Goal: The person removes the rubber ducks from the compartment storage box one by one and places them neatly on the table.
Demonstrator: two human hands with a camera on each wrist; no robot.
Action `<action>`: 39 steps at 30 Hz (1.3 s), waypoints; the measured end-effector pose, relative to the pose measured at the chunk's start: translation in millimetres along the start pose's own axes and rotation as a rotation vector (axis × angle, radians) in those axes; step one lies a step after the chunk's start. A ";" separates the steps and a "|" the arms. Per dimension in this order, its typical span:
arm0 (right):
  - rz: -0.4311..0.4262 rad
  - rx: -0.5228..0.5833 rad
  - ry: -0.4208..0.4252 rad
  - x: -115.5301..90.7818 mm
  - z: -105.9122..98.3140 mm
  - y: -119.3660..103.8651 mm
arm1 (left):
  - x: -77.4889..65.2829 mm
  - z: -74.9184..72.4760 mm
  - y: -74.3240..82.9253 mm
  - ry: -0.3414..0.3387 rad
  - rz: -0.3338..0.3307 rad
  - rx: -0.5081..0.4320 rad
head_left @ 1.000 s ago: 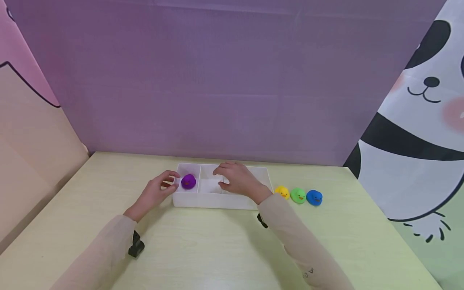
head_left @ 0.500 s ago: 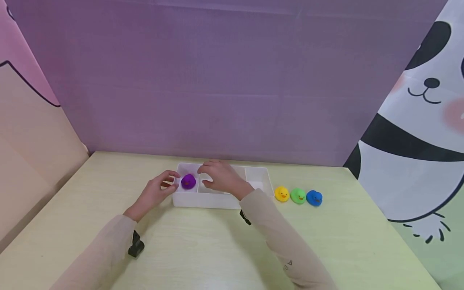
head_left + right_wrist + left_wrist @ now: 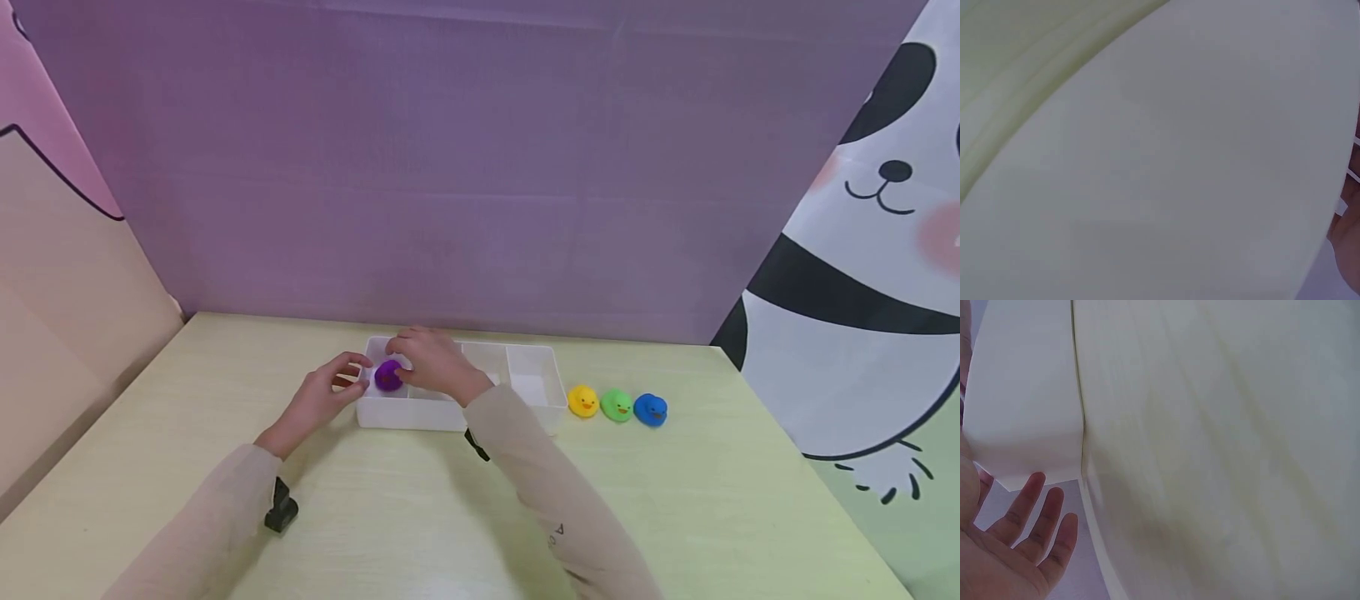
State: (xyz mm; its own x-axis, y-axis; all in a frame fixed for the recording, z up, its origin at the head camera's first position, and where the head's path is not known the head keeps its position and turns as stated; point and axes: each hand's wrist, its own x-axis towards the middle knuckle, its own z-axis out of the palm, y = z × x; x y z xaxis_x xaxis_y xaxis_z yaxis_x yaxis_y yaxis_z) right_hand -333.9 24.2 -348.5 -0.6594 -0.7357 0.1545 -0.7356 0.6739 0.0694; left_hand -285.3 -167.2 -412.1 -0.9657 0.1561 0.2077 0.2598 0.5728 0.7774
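A purple toy duck [image 3: 385, 377] sits in the leftmost compartment of a white divided box [image 3: 408, 415]. My right hand [image 3: 431, 360] reaches over the box from the right, its fingers spread above the duck and its thumb overlapping the duck's right edge. At the box's left end is my left hand [image 3: 322, 400], fingertips right at the end wall. In the left wrist view, the fingers of my left hand [image 3: 1004, 556] are extended, one tip against the box end [image 3: 1022, 375]. The box's wall [image 3: 1160, 137] fills most of the right wrist view and hides much of my right hand [image 3: 1350, 250].
To the right of the box, a yellow duck [image 3: 583, 402], a green duck [image 3: 617, 406] and a blue duck [image 3: 650, 410] stand in a row on the pale wooden table [image 3: 420, 517]. A purple cloth backdrop [image 3: 465, 183] rises behind the table's far edge.
My right hand has moved left across the box, from the middle compartments to the purple duck, uncovering the right compartments. My left hand has stayed at the box's left end.
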 end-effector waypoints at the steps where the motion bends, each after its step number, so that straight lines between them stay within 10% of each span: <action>1: 0.005 0.000 -0.008 1.7 0.6 -0.8 | 0.0 -0.1 0.1 -0.001 -0.001 0.001; 39: 0.042 0.039 -0.164 28.0 13.1 -5.7 | -2.4 -1.5 0.8 0.000 -0.007 0.007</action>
State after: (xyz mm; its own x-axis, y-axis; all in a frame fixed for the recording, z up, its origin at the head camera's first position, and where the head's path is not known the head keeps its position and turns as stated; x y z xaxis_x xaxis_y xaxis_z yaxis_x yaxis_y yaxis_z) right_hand -350.2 -1.1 -357.5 -0.7040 -0.7101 -0.0064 -0.7100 0.7037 0.0273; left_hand -282.8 -168.3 -411.0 -0.9675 0.1521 0.2022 0.2530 0.5798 0.7745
